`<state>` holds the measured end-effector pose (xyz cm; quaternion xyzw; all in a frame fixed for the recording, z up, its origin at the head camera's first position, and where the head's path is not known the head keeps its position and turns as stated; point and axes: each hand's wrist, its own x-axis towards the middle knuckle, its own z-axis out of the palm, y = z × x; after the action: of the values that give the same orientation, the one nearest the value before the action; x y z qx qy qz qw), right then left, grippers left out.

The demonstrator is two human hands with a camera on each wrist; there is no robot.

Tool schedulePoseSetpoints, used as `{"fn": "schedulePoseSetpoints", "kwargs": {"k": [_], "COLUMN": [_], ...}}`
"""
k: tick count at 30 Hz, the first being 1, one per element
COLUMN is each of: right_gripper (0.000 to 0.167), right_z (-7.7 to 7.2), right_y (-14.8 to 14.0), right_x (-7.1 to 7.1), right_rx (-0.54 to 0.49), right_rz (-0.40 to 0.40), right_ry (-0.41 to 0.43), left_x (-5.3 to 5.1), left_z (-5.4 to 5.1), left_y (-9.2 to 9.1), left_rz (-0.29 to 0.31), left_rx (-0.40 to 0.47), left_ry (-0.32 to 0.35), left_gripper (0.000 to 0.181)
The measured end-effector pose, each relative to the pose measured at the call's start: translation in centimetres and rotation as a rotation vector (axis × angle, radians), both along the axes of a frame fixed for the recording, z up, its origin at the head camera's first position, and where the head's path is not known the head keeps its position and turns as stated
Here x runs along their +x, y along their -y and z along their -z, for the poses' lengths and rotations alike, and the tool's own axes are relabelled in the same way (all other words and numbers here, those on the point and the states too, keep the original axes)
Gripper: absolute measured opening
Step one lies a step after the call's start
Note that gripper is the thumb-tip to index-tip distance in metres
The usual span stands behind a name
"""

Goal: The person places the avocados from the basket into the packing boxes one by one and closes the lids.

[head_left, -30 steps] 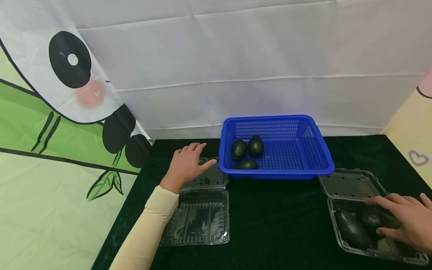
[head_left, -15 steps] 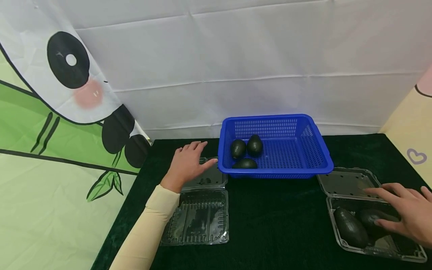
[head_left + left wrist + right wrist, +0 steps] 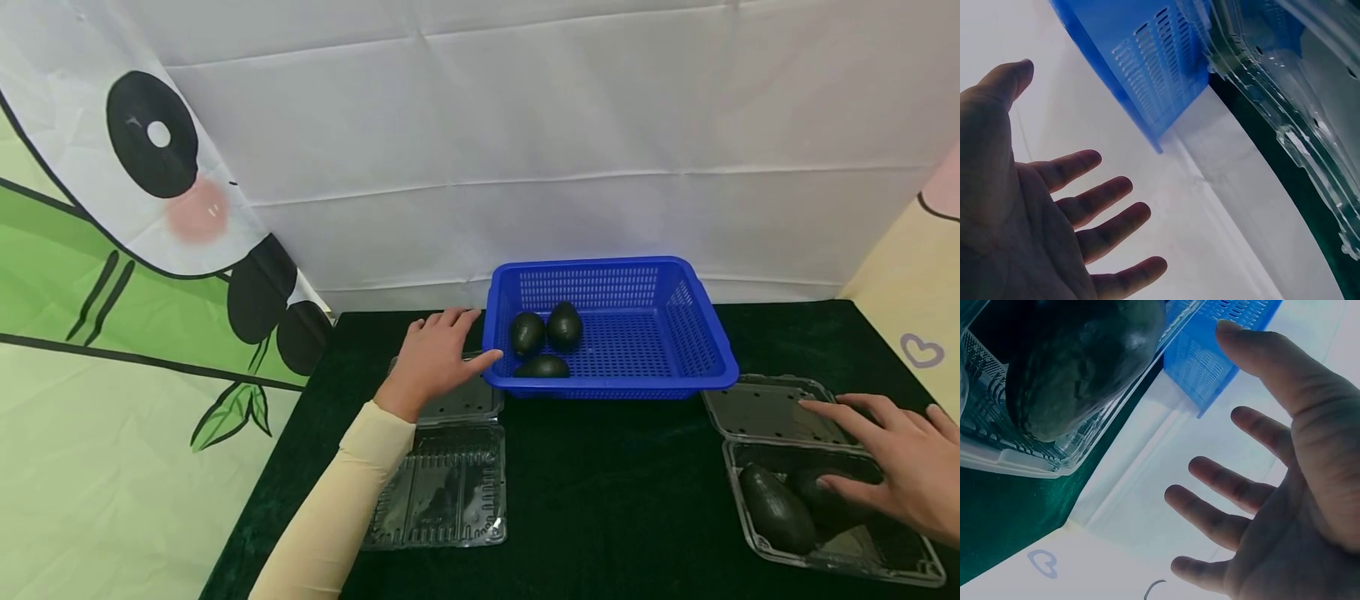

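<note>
In the head view my left hand (image 3: 433,360) hovers with spread fingers over the lid of a clear clamshell box (image 3: 442,492) that lies open with nothing in it. Its thumb is beside the left rim of a blue basket (image 3: 611,383), which holds three dark avocados (image 3: 564,327) at its left side. At the right, my right hand (image 3: 903,467) is above a second open clamshell (image 3: 780,408) with two avocados (image 3: 776,510) in it. The right wrist view shows that hand (image 3: 1260,506) holding nothing, its fingers apart; the left wrist view shows the same of the left hand (image 3: 1066,212).
A dark green cloth (image 3: 600,500) covers the table beneath the boxes and basket. Behind stands a white sheet (image 3: 562,125), with a printed cartoon sheet (image 3: 150,300) at the left and a cream panel (image 3: 922,292) at the right.
My left hand has shifted right, toward the basket. The right hand has risen slightly and moved back from the avocado that it was at, which stays in the right box.
</note>
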<state>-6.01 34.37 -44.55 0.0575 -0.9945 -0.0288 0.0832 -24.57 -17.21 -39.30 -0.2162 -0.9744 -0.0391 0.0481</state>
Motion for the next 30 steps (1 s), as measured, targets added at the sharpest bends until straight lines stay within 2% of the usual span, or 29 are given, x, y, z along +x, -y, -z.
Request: {"fn": "schedulePoseSetpoints", "kwargs": {"k": [17, 23, 30], "right_gripper": [0.110, 0.111, 0.110], "right_z": [-0.7, -0.7, -0.6], "right_y": [0.8, 1.0, 1.0], "right_x": [0.3, 0.4, 0.3], "right_rx": [-0.040, -0.048, -0.049], "right_rz": [0.017, 0.003, 0.012], "right_ry": [0.062, 0.039, 0.061], "left_x": [-1.4, -1.6, -1.6], "left_z": [-0.4, -0.1, 0.1], "left_y": [-4.3, -5.9, -7.1], "left_rz": [0.100, 0.141, 0.173], "left_rx": [-0.098, -0.126, -0.151], "left_ry": [-0.018, -0.004, -0.010], "left_gripper": [0.093, 0.094, 0.095]}}
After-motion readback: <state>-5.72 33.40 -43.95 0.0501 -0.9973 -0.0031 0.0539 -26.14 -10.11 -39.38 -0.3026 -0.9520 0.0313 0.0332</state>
